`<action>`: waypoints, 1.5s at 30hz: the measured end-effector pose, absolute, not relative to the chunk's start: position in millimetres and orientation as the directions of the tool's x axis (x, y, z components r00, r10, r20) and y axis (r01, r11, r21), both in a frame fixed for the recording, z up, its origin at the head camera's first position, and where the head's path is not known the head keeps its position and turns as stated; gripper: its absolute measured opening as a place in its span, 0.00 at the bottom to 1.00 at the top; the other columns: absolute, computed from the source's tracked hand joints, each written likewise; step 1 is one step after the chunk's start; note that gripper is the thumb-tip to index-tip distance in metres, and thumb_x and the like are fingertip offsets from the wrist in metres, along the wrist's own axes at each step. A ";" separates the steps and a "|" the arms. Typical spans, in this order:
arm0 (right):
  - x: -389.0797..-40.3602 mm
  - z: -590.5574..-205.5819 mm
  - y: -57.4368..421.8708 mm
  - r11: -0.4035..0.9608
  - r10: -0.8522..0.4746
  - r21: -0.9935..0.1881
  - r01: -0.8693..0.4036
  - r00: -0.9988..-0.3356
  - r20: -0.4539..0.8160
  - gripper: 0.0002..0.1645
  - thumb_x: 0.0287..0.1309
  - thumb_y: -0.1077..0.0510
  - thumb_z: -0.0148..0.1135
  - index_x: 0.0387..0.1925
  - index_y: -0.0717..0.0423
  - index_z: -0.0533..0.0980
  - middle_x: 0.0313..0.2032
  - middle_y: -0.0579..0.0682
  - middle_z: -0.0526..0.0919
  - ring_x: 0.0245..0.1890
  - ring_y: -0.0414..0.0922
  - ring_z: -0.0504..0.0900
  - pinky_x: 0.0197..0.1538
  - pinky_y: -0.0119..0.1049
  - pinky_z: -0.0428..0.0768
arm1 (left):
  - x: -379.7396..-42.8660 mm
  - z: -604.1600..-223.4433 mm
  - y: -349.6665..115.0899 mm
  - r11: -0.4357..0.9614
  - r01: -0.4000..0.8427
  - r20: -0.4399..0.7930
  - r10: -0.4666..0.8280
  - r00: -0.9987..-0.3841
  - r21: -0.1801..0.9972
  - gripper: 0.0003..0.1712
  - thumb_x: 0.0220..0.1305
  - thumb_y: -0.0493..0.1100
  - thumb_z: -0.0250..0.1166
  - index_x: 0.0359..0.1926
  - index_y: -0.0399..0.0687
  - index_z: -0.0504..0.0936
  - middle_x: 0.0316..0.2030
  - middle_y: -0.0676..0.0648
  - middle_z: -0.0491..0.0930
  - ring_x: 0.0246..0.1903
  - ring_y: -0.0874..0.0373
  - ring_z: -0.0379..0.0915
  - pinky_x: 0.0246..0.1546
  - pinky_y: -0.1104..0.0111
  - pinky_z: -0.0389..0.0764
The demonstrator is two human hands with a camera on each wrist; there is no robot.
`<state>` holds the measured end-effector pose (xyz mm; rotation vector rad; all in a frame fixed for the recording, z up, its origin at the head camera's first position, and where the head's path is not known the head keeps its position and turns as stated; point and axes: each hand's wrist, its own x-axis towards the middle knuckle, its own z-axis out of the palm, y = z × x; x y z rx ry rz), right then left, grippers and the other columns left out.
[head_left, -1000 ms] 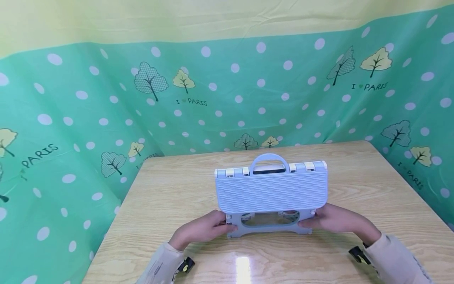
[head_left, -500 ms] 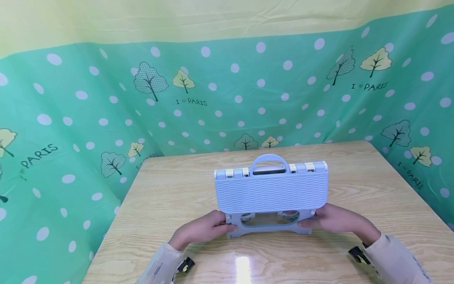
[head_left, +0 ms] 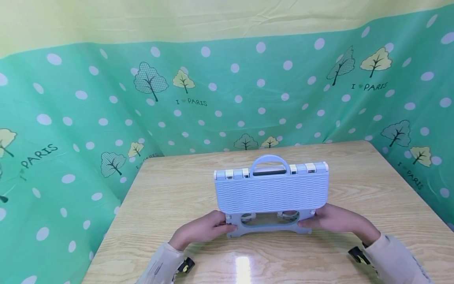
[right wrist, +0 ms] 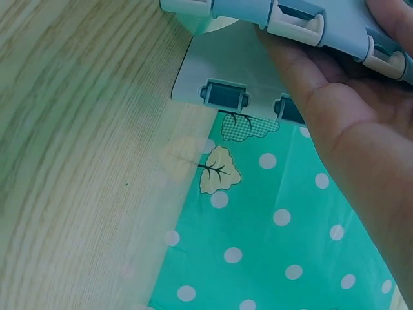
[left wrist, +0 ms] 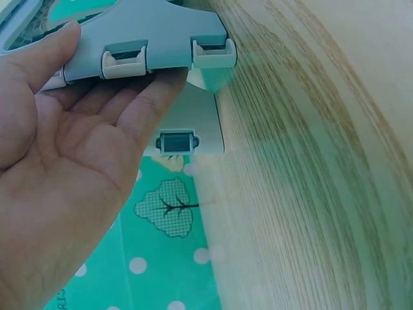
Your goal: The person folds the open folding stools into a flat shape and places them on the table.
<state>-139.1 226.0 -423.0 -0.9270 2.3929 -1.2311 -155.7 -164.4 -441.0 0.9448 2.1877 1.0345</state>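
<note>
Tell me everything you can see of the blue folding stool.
The folding stool is pale blue and looks plastic, with white hinge pieces, a textured top panel and an arched handle along the upper edge. It is partly folded: the panel slopes down toward the person, above a leg frame with a wide opening. The left hand and right hand grip that frame's sides, over the wooden table.
</note>
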 end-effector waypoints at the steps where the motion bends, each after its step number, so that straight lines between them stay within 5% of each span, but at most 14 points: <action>1: -139.2 -423.6 226.0 0.427 -0.660 -0.807 -0.408 -0.751 0.030 0.50 0.64 0.52 0.66 0.76 0.56 0.47 0.68 0.63 0.62 0.67 0.67 0.61 0.64 0.44 0.68 | -155.6 -440.9 -164.2 0.462 0.362 -0.170 0.775 -0.609 0.810 0.21 0.76 0.53 0.53 0.30 0.45 0.75 0.14 0.60 0.56 0.12 0.68 0.48 0.14 0.76 0.57; 4: -139.0 -423.7 225.5 0.426 -0.660 -0.806 -0.410 -0.750 0.033 0.50 0.64 0.52 0.66 0.76 0.56 0.47 0.68 0.63 0.62 0.67 0.67 0.61 0.64 0.48 0.68 | -155.9 -441.3 -164.7 0.456 0.365 -0.164 0.778 -0.606 0.812 0.19 0.76 0.53 0.53 0.31 0.47 0.75 0.14 0.60 0.57 0.12 0.68 0.48 0.15 0.76 0.57; 8: -138.7 -422.3 224.9 0.419 -0.666 -0.806 -0.417 -0.745 0.039 0.49 0.64 0.52 0.65 0.76 0.57 0.48 0.68 0.65 0.62 0.66 0.69 0.61 0.62 0.60 0.68 | -156.5 -441.8 -165.7 0.429 0.384 -0.133 0.789 -0.599 0.817 0.15 0.77 0.51 0.53 0.53 0.49 0.78 0.18 0.59 0.61 0.13 0.69 0.51 0.16 0.76 0.60; 10: -139.0 -422.3 225.1 0.427 -0.662 -0.803 -0.415 -0.749 0.035 0.49 0.64 0.52 0.65 0.76 0.57 0.49 0.68 0.64 0.63 0.66 0.69 0.61 0.63 0.59 0.68 | -156.9 -441.9 -166.0 0.417 0.395 -0.119 0.796 -0.594 0.819 0.20 0.77 0.50 0.53 0.63 0.50 0.74 0.20 0.59 0.62 0.15 0.69 0.53 0.17 0.76 0.61; 14: -140.4 -423.4 225.2 0.434 -0.661 -0.801 -0.413 -0.750 0.029 0.48 0.64 0.51 0.65 0.75 0.58 0.50 0.68 0.63 0.64 0.66 0.66 0.63 0.63 0.48 0.70 | -158.0 -442.1 -165.8 0.403 0.406 -0.106 0.805 -0.584 0.820 0.22 0.77 0.50 0.53 0.66 0.49 0.71 0.21 0.58 0.63 0.16 0.70 0.54 0.18 0.77 0.62; 28: -142.3 -425.3 224.3 0.429 -0.652 -0.809 -0.401 -0.758 0.030 0.46 0.64 0.52 0.66 0.74 0.56 0.52 0.67 0.61 0.65 0.65 0.64 0.65 0.61 0.38 0.71 | -157.3 -440.4 -165.1 0.420 0.392 -0.126 0.797 -0.591 0.819 0.14 0.77 0.50 0.53 0.54 0.50 0.77 0.19 0.59 0.62 0.15 0.70 0.53 0.18 0.77 0.60; 34: -142.9 -425.8 224.6 0.419 -0.652 -0.807 -0.415 -0.756 0.050 0.45 0.63 0.52 0.67 0.74 0.50 0.53 0.66 0.58 0.66 0.64 0.47 0.69 0.61 0.33 0.71 | -156.1 -440.1 -164.5 0.439 0.373 -0.149 0.787 -0.599 0.817 0.14 0.76 0.49 0.54 0.41 0.46 0.80 0.17 0.60 0.60 0.14 0.70 0.52 0.16 0.77 0.58; 45: -143.3 -425.4 225.7 0.403 -0.660 -0.810 -0.427 -0.748 0.066 0.47 0.64 0.54 0.66 0.75 0.52 0.50 0.66 0.60 0.66 0.62 0.43 0.69 0.60 0.33 0.72 | -155.9 -440.4 -164.2 0.450 0.356 -0.160 0.775 -0.611 0.819 0.13 0.76 0.50 0.54 0.47 0.49 0.80 0.17 0.59 0.61 0.13 0.69 0.52 0.15 0.77 0.58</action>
